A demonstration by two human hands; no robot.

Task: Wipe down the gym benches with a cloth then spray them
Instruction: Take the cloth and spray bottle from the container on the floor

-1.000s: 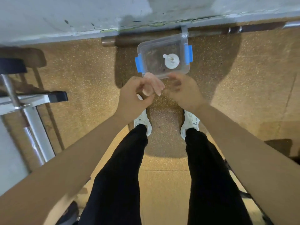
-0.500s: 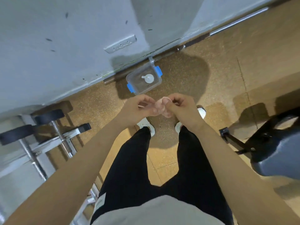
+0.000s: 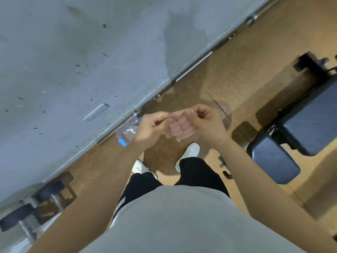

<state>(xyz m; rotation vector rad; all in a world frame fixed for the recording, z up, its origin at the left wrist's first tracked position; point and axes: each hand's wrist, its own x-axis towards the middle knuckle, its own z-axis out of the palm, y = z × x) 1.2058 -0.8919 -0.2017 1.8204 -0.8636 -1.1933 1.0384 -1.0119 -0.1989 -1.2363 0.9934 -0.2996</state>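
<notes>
A small pink cloth hangs spread between my two hands at waist height. My left hand pinches its left top corner and my right hand pinches its right top corner. A black padded gym bench stands on the floor to my right, apart from my hands. A clear plastic box with blue clips sits on the floor against the wall, partly hidden behind my left hand; something white lies inside it.
A grey wall fills the upper left, with a metal bar lying along its base. Dumbbells on a rack stand at the lower left. My feet in white shoes are on the brown speckled floor.
My view has risen and swung right, bringing the bench into sight. The bunched cloth has been pulled open between my hands, which have moved apart.
</notes>
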